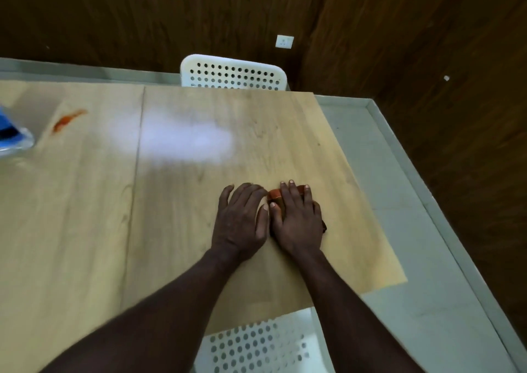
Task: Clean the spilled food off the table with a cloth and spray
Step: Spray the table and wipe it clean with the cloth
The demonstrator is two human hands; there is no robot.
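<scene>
Head view: my right hand [296, 218] lies flat, pressing the soft, limp orange cloth [275, 194] onto the tabletop [185, 216]; my left hand [242, 216] rests open beside it. Best pinched at an edge.

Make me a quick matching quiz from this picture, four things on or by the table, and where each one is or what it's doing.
Things:
1. cloth
2. red smear
3. left hand
4. far chair

Places or states:
A. far left of the table
B. beyond the table's far edge
C. under the right hand
D. flat on bare wood

Pairs: 1-C, 2-A, 3-D, 4-B
</scene>
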